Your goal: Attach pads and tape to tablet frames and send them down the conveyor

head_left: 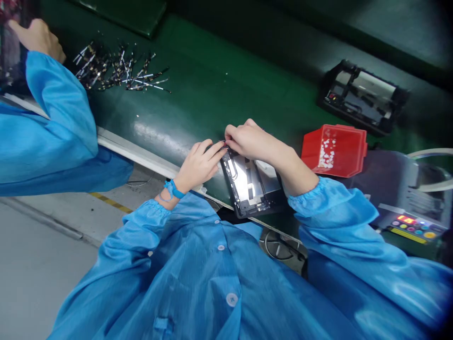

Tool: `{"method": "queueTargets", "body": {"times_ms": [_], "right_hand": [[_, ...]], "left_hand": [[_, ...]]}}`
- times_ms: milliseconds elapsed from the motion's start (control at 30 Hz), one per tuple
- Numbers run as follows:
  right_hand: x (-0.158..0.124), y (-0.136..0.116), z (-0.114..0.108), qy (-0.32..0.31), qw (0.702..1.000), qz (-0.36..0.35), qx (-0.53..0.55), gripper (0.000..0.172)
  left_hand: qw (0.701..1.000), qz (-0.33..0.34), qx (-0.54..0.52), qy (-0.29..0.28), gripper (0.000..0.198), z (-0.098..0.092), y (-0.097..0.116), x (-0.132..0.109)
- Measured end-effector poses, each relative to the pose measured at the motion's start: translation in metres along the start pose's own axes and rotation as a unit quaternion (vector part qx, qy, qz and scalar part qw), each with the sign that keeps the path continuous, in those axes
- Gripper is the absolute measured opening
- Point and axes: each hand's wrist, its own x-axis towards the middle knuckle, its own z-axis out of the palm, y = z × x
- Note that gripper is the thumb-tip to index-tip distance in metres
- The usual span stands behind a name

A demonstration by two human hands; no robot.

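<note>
Head camera: left hand [201, 164] and right hand [249, 140] meet at a corner of the opened device [247, 186], lying at the near edge of the table [198, 94]; whether either grip is clenched or released, I cannot tell.

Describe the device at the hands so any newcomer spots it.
Start at the long green bench and go to its near edge, mid-picture. There the left hand and right hand meet at one corner of an open dark device with a silvery interior. Unlike the dark unit beyond the red bin, it has hands at it.
</note>
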Motion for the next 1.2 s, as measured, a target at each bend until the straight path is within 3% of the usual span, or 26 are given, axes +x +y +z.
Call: {"method": "queueTargets", "body": {"times_ms": [367,833,1067,1200], "right_hand": [[-0.002,-0.005,-0.010,-0.038,0.999,0.009,-0.002,0.024],[-0.002,-0.010,-0.009,-0.019,1.000,0.010,-0.016,0.026],[0.002,-0.010,-0.003,0.002,1.000,0.006,-0.018,0.025],[-0.004,-0.014,-0.003,0.055,0.998,0.021,0.030,0.025]], "left_hand": [[0.998,0.037,0.043,0.006,0.059,-0.001,-0.003,-0.001],[0.995,0.074,0.070,0.006,0.054,-0.011,-0.010,0.004],[0.997,0.052,0.059,-0.017,0.055,-0.012,-0.006,0.006],[0.995,0.042,0.077,-0.051,0.061,-0.016,0.000,0.005]]}}
